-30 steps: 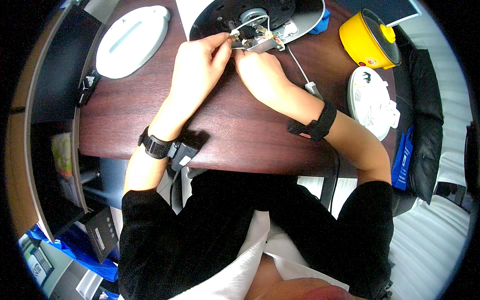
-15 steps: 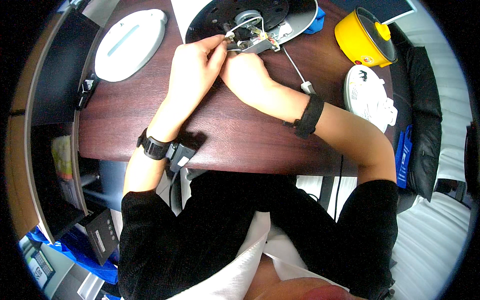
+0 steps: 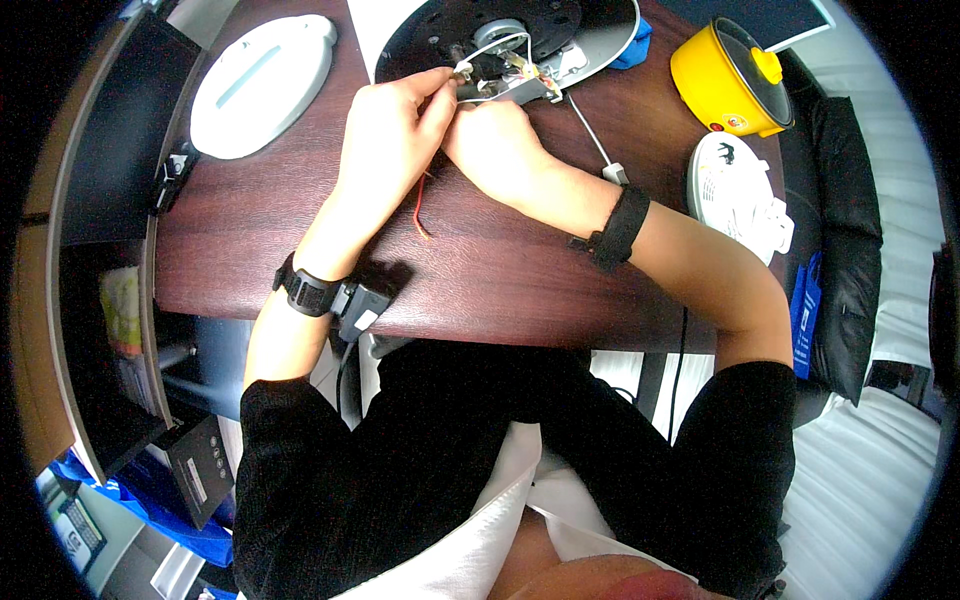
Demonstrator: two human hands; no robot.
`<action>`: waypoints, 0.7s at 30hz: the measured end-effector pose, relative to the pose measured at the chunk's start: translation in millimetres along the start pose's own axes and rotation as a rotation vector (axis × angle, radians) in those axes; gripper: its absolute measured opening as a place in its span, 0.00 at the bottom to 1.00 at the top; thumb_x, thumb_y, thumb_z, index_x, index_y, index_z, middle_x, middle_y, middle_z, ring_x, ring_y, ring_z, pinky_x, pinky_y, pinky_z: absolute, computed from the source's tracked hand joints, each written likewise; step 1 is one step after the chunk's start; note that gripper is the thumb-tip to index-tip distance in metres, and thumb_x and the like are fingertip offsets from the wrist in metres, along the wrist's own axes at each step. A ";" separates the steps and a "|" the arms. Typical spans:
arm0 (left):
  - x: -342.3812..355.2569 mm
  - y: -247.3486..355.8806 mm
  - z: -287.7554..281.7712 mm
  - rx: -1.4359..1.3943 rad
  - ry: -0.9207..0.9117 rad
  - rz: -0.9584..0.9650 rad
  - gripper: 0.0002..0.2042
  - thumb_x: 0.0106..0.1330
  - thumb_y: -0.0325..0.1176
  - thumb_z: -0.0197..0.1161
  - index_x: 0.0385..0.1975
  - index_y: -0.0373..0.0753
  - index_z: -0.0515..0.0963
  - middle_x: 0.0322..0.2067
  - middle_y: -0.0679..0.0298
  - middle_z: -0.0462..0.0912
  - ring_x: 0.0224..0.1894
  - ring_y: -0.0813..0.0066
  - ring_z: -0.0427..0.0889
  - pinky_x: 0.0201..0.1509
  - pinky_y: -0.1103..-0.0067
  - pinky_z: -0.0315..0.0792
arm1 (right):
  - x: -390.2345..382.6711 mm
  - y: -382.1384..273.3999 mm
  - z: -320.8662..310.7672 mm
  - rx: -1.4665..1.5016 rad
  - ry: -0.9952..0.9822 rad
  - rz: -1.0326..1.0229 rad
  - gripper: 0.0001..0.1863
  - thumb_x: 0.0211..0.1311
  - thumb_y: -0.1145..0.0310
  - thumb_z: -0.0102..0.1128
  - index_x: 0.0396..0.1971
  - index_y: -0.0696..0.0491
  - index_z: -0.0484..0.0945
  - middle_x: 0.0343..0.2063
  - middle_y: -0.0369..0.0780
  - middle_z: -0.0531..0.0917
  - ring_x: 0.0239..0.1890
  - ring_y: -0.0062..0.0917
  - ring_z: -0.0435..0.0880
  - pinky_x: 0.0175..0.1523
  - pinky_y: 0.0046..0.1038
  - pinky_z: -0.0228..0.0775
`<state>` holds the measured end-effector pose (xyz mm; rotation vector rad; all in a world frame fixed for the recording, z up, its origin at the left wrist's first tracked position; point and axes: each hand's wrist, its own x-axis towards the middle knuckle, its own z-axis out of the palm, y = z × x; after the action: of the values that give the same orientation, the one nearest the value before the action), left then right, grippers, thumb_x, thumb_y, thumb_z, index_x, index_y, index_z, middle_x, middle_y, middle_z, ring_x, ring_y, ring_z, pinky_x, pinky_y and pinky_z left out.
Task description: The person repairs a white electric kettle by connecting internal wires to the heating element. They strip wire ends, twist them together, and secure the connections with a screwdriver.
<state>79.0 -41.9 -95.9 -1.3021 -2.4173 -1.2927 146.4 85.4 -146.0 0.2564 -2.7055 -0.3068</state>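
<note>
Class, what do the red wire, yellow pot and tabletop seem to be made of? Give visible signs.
Red wire: probably plastic-coated metal, finish too small to judge; thin, curving, red.
Yellow pot: smooth plastic or painted metal; even colour leaves either possible.
Tabletop: satin wood or wood-look laminate; dark streaky grain, soft sheen.

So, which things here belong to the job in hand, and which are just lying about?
Seemingly in use:
- open round housing
- white wire
- red wire near left hand

Apparently lying about:
- yellow pot
- blue item
- white oval panel
- printed white cover
</note>
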 end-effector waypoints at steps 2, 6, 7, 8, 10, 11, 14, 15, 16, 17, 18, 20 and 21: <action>-0.3 -1.0 0.0 -0.011 0.001 -0.012 0.12 0.66 0.35 0.60 0.43 0.33 0.82 0.27 0.50 0.84 0.29 0.70 0.87 0.32 0.78 0.75 | 0.0 -0.1 -4.3 0.054 -0.042 0.042 0.05 0.48 0.71 0.58 0.20 0.51 0.82 0.20 0.39 0.83 0.22 0.29 0.84 0.27 0.33 0.77; -1.5 -3.9 2.1 -0.007 0.007 0.010 0.12 0.66 0.34 0.60 0.43 0.34 0.82 0.24 0.51 0.83 0.25 0.72 0.85 0.29 0.78 0.74 | -18.4 0.1 -34.3 0.182 -0.148 0.165 0.05 0.52 0.73 0.57 0.25 0.54 0.81 0.23 0.42 0.83 0.23 0.33 0.84 0.30 0.36 0.78; -1.4 -3.4 1.5 -0.006 0.009 0.008 0.12 0.66 0.34 0.59 0.44 0.34 0.82 0.23 0.52 0.83 0.24 0.73 0.85 0.29 0.78 0.74 | -24.6 3.4 -43.7 0.204 -0.153 0.197 0.05 0.53 0.74 0.56 0.27 0.55 0.81 0.25 0.43 0.83 0.24 0.35 0.84 0.31 0.37 0.78; -1.5 -3.6 1.4 -0.010 0.010 0.007 0.12 0.66 0.34 0.59 0.44 0.34 0.82 0.22 0.53 0.83 0.23 0.73 0.84 0.28 0.78 0.73 | -31.3 11.0 -50.5 0.365 -0.120 0.203 0.05 0.55 0.75 0.55 0.29 0.56 0.80 0.27 0.43 0.83 0.27 0.35 0.84 0.33 0.36 0.78; -1.2 -2.7 1.8 -0.002 0.023 0.028 0.12 0.66 0.34 0.59 0.44 0.35 0.82 0.21 0.54 0.82 0.22 0.74 0.83 0.27 0.78 0.73 | -46.6 30.6 -66.3 0.683 -0.052 0.218 0.06 0.57 0.77 0.53 0.33 0.57 0.79 0.31 0.45 0.83 0.31 0.36 0.85 0.35 0.34 0.79; -1.4 -2.4 1.9 0.003 0.032 0.035 0.12 0.66 0.34 0.59 0.44 0.35 0.82 0.20 0.54 0.82 0.21 0.74 0.82 0.26 0.78 0.72 | -51.1 36.3 -79.4 0.867 -0.146 0.371 0.08 0.60 0.79 0.52 0.38 0.57 0.78 0.33 0.44 0.82 0.36 0.32 0.85 0.40 0.30 0.78; -0.1 -1.2 1.6 0.023 0.028 0.047 0.12 0.66 0.34 0.59 0.44 0.35 0.82 0.21 0.54 0.82 0.21 0.75 0.82 0.26 0.78 0.72 | -64.9 45.7 -85.2 1.408 -0.018 0.565 0.09 0.63 0.77 0.54 0.41 0.59 0.78 0.33 0.41 0.81 0.36 0.26 0.84 0.41 0.26 0.78; 0.2 -1.9 2.3 0.022 0.021 0.034 0.12 0.66 0.34 0.59 0.44 0.35 0.82 0.20 0.55 0.82 0.21 0.75 0.82 0.26 0.79 0.72 | -65.5 47.4 -90.2 1.608 0.002 0.650 0.09 0.64 0.76 0.54 0.42 0.60 0.78 0.33 0.41 0.81 0.36 0.26 0.83 0.41 0.25 0.77; 0.3 -3.3 1.7 0.026 0.010 0.024 0.12 0.66 0.34 0.60 0.44 0.35 0.82 0.20 0.55 0.81 0.20 0.75 0.82 0.26 0.79 0.72 | -64.6 48.5 -94.2 1.813 0.028 0.736 0.09 0.64 0.76 0.55 0.43 0.60 0.78 0.33 0.40 0.81 0.36 0.25 0.83 0.42 0.25 0.77; 0.5 -4.0 1.8 0.030 -0.001 0.014 0.12 0.66 0.34 0.60 0.44 0.35 0.82 0.20 0.55 0.81 0.20 0.76 0.82 0.26 0.79 0.72 | -62.4 50.4 -98.0 1.832 0.075 0.751 0.10 0.65 0.75 0.55 0.44 0.61 0.77 0.33 0.40 0.81 0.36 0.25 0.83 0.42 0.24 0.77; 0.1 -3.7 2.9 0.024 0.004 0.010 0.12 0.66 0.34 0.60 0.44 0.35 0.82 0.20 0.55 0.81 0.20 0.76 0.82 0.26 0.79 0.72 | -59.5 52.8 -102.6 1.849 0.123 0.766 0.10 0.66 0.74 0.54 0.44 0.61 0.76 0.34 0.40 0.81 0.36 0.25 0.83 0.42 0.23 0.76; -0.8 -3.7 2.1 0.020 0.014 0.001 0.12 0.66 0.34 0.60 0.43 0.35 0.82 0.20 0.56 0.81 0.20 0.77 0.81 0.25 0.79 0.71 | -54.2 62.7 -109.0 1.766 0.164 0.723 0.12 0.68 0.73 0.53 0.48 0.61 0.73 0.34 0.39 0.80 0.37 0.21 0.81 0.41 0.20 0.73; -0.8 -2.9 1.0 0.022 0.009 -0.005 0.12 0.66 0.34 0.60 0.43 0.35 0.82 0.19 0.56 0.81 0.19 0.78 0.81 0.25 0.80 0.71 | -52.9 68.4 -108.2 1.608 0.264 0.553 0.10 0.69 0.74 0.52 0.47 0.60 0.73 0.33 0.38 0.80 0.35 0.17 0.79 0.38 0.17 0.70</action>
<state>77.7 -42.4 -98.7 -1.2824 -2.4230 -1.2662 229.4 143.8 -51.8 -0.0572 -1.9738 1.8802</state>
